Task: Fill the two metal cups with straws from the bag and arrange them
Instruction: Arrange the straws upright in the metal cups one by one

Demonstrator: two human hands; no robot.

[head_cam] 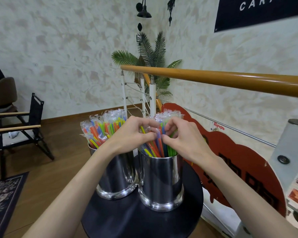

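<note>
Nearest to me is the round black table (127, 219), and on it the two metal cups stand side by side, just touching or very nearly so: the right cup (161, 184) a little closer, the left cup (117, 176) behind the forearm. Both are already packed with wrapped coloured straws, and no bag is in sight. Over the right cup the two hands meet, the left hand (133, 133) and the right hand (181, 134) each pinching into the same bundle of straws (157, 145), fingertips almost touching, seemingly tidying them upright. The straws in the left cup (104, 125) fan out loosely toward the left. My worry is that a tug on one tightly wedged straw could drag its neighbours up and spill them, or tip the tall cup, which sits close to the table's edge on the railing side. Beyond stand the wooden handrail (230, 79), a potted palm (153, 54) and the plastered wall (67, 48)
</note>
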